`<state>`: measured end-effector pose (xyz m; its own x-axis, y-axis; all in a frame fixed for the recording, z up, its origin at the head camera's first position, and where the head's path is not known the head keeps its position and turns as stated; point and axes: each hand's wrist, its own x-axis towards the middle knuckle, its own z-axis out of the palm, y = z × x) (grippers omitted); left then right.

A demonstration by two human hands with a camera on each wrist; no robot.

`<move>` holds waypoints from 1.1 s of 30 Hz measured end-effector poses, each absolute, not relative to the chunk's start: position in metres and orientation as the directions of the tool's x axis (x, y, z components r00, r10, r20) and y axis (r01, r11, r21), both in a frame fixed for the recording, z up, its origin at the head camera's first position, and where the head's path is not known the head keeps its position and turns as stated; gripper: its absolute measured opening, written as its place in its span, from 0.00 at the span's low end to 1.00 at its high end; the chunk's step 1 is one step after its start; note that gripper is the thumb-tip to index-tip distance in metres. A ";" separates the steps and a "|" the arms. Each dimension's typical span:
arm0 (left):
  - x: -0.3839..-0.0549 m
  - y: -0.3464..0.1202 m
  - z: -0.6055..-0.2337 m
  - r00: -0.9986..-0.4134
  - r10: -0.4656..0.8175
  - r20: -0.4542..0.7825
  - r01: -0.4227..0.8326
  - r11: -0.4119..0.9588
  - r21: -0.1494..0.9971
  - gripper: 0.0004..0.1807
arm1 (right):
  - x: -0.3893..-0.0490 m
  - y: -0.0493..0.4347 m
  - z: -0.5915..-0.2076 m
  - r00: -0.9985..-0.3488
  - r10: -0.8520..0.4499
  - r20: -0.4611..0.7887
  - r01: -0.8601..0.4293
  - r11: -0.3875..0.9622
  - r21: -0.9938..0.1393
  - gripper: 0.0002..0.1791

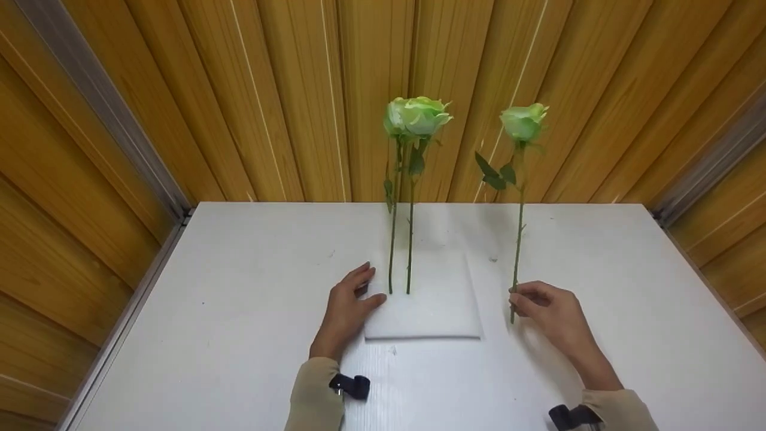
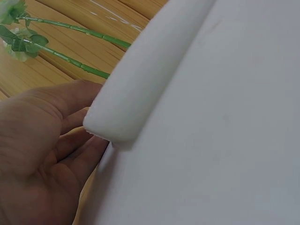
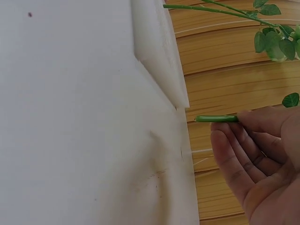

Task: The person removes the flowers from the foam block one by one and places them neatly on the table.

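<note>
A white foam block [image 1: 443,311] lies on the white table, and two pale green roses [image 1: 419,117] stand upright in it by their stems [image 1: 409,239]. My left hand [image 1: 349,305] rests at the block's left edge, its thumb tip over the top and its fingers along the side. In the left wrist view, the fingers [image 2: 77,164] meet the block's corner [image 2: 112,117]. My right hand [image 1: 550,308] pinches a third rose [image 1: 523,123] low on its stem between thumb and fingertips, to the right of the block. This rose is nearly upright, with the cut stem end [image 3: 211,118] showing below the pinch.
The white table [image 1: 239,299] ends at the back against a wood-patterned panel wall [image 1: 287,102]. Similar panels with metal edging [image 1: 149,179] rise at both sides. Small dark wrist cameras [image 1: 353,386] sit on both sleeves.
</note>
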<state>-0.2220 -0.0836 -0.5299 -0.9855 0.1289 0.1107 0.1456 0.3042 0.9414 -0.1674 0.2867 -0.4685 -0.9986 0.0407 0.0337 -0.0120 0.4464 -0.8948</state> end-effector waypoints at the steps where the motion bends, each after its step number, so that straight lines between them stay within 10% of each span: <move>1: -0.222 -0.084 -0.530 -0.986 0.129 0.109 0.143 0.301 0.943 0.33 | -0.167 0.288 -0.469 -0.999 0.036 0.025 -0.006 0.447 -0.894 0.14; 33: -0.221 -0.083 -0.525 -0.992 0.108 0.069 0.098 0.289 0.952 0.33 | -0.162 0.300 -0.487 -0.986 0.034 -0.164 0.157 0.526 -0.836 0.12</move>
